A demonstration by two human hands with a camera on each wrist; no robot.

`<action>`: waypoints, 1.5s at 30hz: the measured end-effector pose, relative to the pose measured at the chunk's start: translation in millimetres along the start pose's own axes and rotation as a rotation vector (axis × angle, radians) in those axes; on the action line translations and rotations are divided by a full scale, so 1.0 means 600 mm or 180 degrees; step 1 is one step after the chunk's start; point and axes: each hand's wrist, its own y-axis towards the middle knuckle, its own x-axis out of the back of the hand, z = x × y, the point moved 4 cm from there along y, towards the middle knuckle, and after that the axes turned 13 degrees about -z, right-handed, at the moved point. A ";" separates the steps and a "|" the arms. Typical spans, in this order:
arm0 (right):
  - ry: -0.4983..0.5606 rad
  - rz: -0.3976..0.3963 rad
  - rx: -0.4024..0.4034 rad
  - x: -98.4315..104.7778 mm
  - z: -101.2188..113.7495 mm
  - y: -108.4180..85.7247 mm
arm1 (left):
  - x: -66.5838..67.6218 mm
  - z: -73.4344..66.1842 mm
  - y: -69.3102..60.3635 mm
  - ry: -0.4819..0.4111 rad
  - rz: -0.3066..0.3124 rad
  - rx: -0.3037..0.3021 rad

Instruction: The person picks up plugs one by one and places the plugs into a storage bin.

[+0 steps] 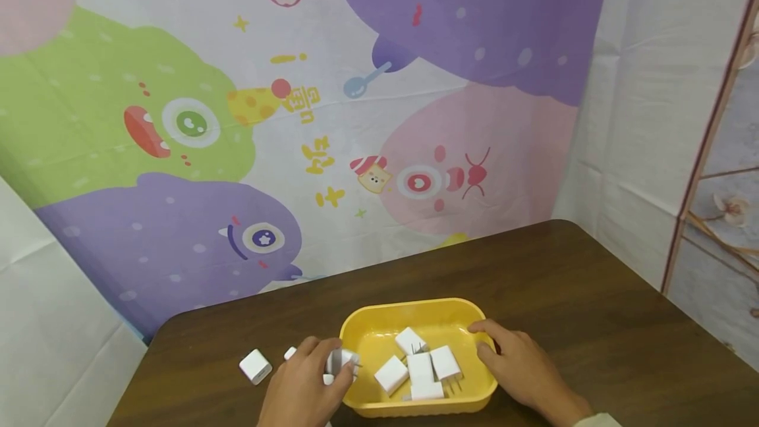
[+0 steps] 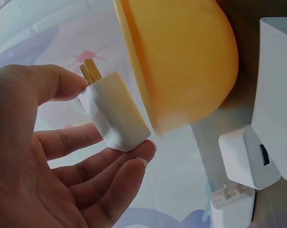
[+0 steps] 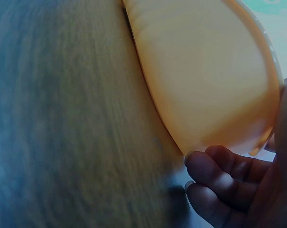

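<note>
Charger [image 2: 115,114] hovers at the left rim of the yellow tray [image 1: 418,408], prongs inward, pinched by left fingers [image 2: 71,140]. Right fingers [image 3: 214,178] hold the opposite end.

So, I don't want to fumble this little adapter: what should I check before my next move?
1. Grip: ok. The left hand holds a white USB power adapter between thumb and fingers.
2. Prongs uncovered: ok. They stick out past the thumb tip.
3. Yellow plastic tray steadied: ok. The right hand holds its right end.
4. Room in the tray: ok. Bare floor shows around the five adapters inside.
5. Held adapter above the rim: cannot tell. It's beside the left rim, height unclear.
6. Adapters on the table all in full view: not ok. The left hand partly hides some from the head camera.
</note>
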 end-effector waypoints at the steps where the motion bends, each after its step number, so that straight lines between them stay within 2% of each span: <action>1: -0.0001 0.0005 -0.0006 0.000 0.000 0.000 | -0.001 -0.001 0.001 -0.0002 -0.0005 -0.0012; 17: 0.0044 -0.0002 -0.0005 0.002 0.001 -0.001 | -0.010 -0.013 0.009 -0.0032 0.0036 -0.0126; 25: 0.0011 0.0012 -0.0027 0.002 0.002 -0.001 | -0.019 -0.023 0.011 -0.0044 0.0028 -0.0265; 32: -0.0002 0.0010 -0.0065 0.003 0.002 0.000 | -0.027 -0.032 0.014 -0.0131 0.0122 -0.0347; 45: -0.0006 0.0008 -0.0071 0.001 0.002 0.000 | -0.041 -0.034 0.014 -0.0081 0.0192 -0.0411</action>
